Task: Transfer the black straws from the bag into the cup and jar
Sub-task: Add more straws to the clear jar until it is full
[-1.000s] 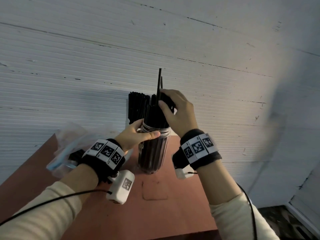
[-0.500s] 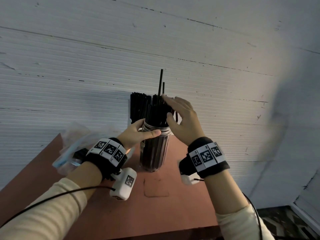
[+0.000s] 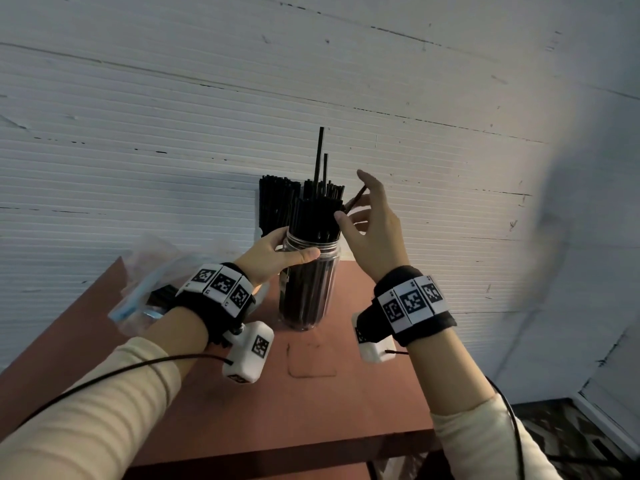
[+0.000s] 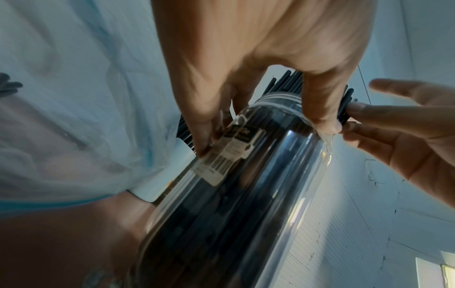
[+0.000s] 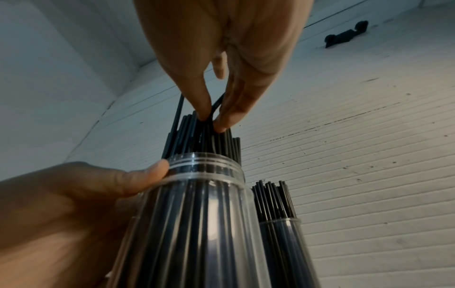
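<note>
Dim, bluish light is falling across my wall (image 3: 173, 98), brightening toward the right. Glare is streaking the jar (image 5: 209, 224). The wrist views are bending and blurring at their edges.

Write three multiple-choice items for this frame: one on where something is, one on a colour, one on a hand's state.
1. Where does the crumpled clear plastic bag lie on the reddish-brown table?
A. Left of the jar
B. Right of the jar
C. Inside the jar

2. What colour are the thin plastic straws packed in the tall clear plastic jar?
A. White
B. Black
C. Red

3. What is the right hand doing?
A. Resting flat on the table
B. Gripping the jar's base
C. Pinching a single bent straw above the bundle

Answers:
1. A, the head view shows the bag beside the left wrist, left of the jar.
2. B, every straw is black in all views.
3. C, the right wrist view shows thumb and finger closed on one straw, while the left hand holds the jar's neck.
</note>
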Demonstrator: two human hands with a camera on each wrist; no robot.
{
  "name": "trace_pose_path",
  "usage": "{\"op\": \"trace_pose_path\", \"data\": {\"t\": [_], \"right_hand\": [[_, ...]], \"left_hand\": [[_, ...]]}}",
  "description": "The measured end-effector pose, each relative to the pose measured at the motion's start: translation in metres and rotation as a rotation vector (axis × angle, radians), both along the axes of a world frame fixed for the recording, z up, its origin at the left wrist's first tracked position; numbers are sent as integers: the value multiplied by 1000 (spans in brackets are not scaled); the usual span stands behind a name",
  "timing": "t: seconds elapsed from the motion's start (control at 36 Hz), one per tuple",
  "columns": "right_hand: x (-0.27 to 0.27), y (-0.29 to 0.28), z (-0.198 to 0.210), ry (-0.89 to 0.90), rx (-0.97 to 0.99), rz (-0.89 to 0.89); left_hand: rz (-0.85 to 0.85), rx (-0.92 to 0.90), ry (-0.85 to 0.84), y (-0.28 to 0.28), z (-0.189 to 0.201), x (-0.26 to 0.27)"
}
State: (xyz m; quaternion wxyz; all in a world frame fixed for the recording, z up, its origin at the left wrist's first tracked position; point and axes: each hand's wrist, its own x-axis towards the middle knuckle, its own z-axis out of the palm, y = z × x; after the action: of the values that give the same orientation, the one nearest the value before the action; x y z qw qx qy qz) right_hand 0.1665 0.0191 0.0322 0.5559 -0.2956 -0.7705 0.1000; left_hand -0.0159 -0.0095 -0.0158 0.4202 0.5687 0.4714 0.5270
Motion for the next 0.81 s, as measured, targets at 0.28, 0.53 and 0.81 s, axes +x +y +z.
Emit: {"op": "trace_pose_path", "data": {"t": [0.28, 0.53, 0.81], "right_hand": [[-5, -4, -4, 93, -40, -55], [-5, -5, -12, -152, -57, -163], [-16, -5, -28, -76, -45, -255]], "left_hand": [[16, 14, 47, 1, 1, 1], [61, -5, 74, 2, 3, 1], [136, 20, 178, 2, 7, 6]]}}
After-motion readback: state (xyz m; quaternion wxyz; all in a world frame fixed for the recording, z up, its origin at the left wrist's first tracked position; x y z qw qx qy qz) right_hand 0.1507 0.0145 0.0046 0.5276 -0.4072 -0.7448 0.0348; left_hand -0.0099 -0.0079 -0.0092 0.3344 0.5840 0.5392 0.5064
